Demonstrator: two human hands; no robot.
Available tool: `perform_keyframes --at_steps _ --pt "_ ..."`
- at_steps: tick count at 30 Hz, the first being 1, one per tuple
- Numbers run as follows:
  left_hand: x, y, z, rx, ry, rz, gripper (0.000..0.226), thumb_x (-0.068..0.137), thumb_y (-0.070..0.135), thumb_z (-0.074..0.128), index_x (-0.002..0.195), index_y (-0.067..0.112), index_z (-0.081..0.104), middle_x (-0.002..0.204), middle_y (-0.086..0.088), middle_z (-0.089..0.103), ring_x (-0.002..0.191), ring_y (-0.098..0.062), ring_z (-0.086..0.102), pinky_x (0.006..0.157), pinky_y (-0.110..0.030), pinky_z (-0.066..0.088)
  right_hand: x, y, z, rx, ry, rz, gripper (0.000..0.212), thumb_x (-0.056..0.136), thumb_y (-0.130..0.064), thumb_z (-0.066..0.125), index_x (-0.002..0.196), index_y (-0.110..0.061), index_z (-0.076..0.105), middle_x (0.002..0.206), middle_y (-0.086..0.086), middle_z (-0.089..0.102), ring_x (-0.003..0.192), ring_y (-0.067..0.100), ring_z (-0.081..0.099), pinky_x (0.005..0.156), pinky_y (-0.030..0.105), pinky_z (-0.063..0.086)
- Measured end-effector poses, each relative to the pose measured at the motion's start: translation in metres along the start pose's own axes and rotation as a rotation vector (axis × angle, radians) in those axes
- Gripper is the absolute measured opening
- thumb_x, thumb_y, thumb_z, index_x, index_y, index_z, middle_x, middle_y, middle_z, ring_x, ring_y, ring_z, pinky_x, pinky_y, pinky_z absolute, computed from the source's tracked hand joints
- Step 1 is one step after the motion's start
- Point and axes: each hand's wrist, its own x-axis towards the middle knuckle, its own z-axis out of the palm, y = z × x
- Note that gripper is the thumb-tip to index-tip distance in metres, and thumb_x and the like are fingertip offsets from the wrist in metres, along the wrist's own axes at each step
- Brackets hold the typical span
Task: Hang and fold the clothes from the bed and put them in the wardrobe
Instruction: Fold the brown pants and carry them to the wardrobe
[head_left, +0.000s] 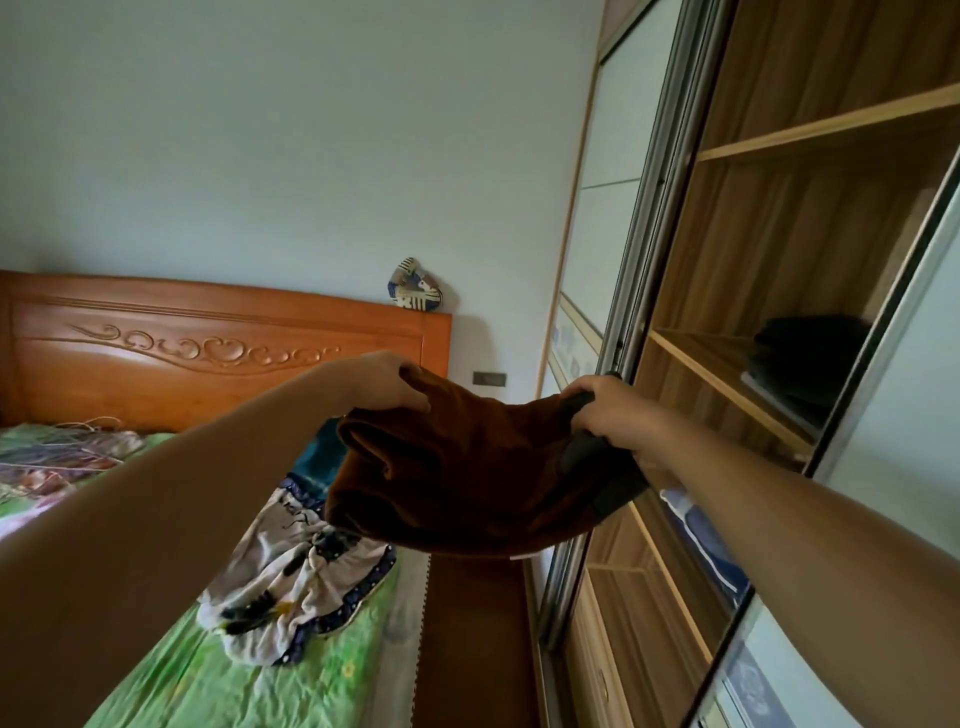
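Beside the wardrobe (769, 228), left grip (384, 384) and right grip (615, 410) clutch the brown garment (467, 467); slide it level onto the three-o'clock shelf (698, 371).

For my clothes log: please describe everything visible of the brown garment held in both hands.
The brown garment is rust-brown, soft, velvety-looking cloth with a dark grey band at its right end. It sags, bunched, in the air between bed and wardrobe. The left hand grips its left edge; the right hand grips the grey end.
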Motion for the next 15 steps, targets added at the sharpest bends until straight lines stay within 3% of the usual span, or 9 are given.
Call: perform_keyframes --at_steps 6,10,12,15 --pt "0.133 -0.003 -0.011 -0.009 -0.050 0.046 0.044 0.084 0.035 0.076 0.124 0.022 0.062 0.111 -0.005 0.067 0.094 -0.022 0.067 0.071 -0.029 0.055 0.113 0.019 -0.017 -0.013 0.061 -0.002 0.035 0.085 -0.005 0.064 0.112 -0.027 0.065 0.100 0.005 0.065 0.087 0.020 0.062 0.060 0.027 0.050" --pt "0.229 0.012 -0.024 0.001 -0.076 0.104 0.050 0.085 0.035 0.075 0.131 0.021 0.058 0.117 -0.007 0.063 0.101 -0.025 0.064 0.092 -0.040 0.056 0.187 0.028 -0.041 0.017 0.120 0.036 0.036 0.084 -0.005 0.065 0.112 -0.026 0.065 0.101 0.009 0.065 0.090 0.026 0.065 0.064 0.031 0.052" --pt "0.268 0.026 -0.030 0.006 -0.084 0.138 0.057 0.085 0.037 0.075 0.137 0.023 0.054 0.121 -0.005 0.058 0.101 -0.023 0.060 0.087 -0.034 0.054 0.211 0.030 -0.056 0.041 0.159 0.061 0.036 0.082 -0.003 0.063 0.111 -0.026 0.066 0.100 0.011 0.065 0.090 0.029 0.065 0.065 0.033 0.054" --pt "0.316 0.054 -0.034 -0.016 -0.116 0.204 0.057 0.086 0.037 0.074 0.138 0.025 0.052 0.107 0.004 0.054 0.090 -0.014 0.056 0.065 -0.021 0.046 0.230 0.035 -0.083 0.088 0.237 0.113 0.039 0.083 0.000 0.061 0.112 -0.025 0.065 0.101 0.010 0.062 0.090 0.027 0.063 0.063 0.030 0.052"
